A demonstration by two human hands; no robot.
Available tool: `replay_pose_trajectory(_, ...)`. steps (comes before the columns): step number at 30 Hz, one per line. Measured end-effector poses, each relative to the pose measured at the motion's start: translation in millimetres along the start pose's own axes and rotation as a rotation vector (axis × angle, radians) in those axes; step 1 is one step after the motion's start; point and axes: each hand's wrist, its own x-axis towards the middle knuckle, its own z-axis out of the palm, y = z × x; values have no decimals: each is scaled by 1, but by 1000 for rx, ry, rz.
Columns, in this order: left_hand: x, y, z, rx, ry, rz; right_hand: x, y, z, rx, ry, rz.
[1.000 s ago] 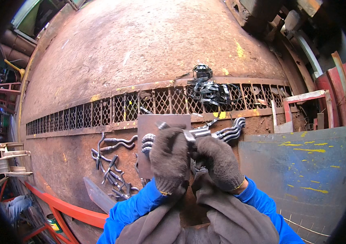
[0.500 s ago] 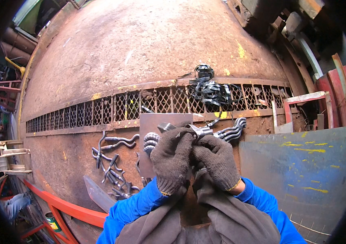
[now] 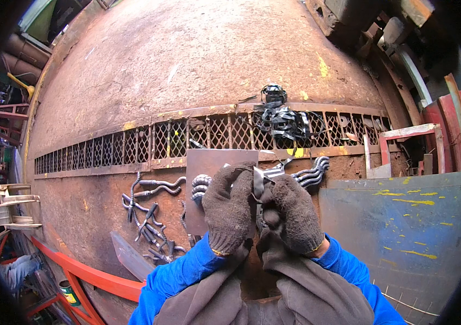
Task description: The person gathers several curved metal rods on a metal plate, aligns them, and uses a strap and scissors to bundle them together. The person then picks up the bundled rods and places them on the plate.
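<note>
Both my hands wear dark knitted gloves and meet in front of my chest. My left hand (image 3: 227, 208) is closed on one side of a shiny, flat strap (image 3: 259, 183). My right hand (image 3: 294, 216) pinches the same strap from the other side, fingertips close to the left ones. The strap looks folded between them, though the gloves hide much of it. Beneath my hands is a flat square metal plate (image 3: 208, 160). A stack of bent metal rods (image 3: 314, 172) lies under them, its middle hidden and its curved ends showing on both sides.
Loose bent rods (image 3: 149, 222) lie to the left on the brown floor. Ahead, a tangle of black straps (image 3: 283, 122) sits on the metal grating (image 3: 165, 142). A red beam (image 3: 100, 276) runs lower left; a large grey sheet (image 3: 398, 216) is at right. A plastic chair (image 3: 22, 206) stands far left.
My hands have turned and shifted slightly, with a small gap now between the gloves. The strap piece that stuck out above my left hand now sits upright between my fingers.
</note>
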Motion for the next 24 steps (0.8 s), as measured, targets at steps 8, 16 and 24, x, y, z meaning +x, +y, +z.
replay_pose_trajectory(8, 3, 3, -10, 47, -4, 92, 2, -8, 13, -128, 20, -94)
replay_pose_trajectory(16, 0, -5, -8, -62, -210, 5, 9, 2, 10, 92, 103, -139)
replay_pose_trajectory(24, 5, -1, -14, 168, -164, -65, 6, -1, 6, -113, 105, -265)
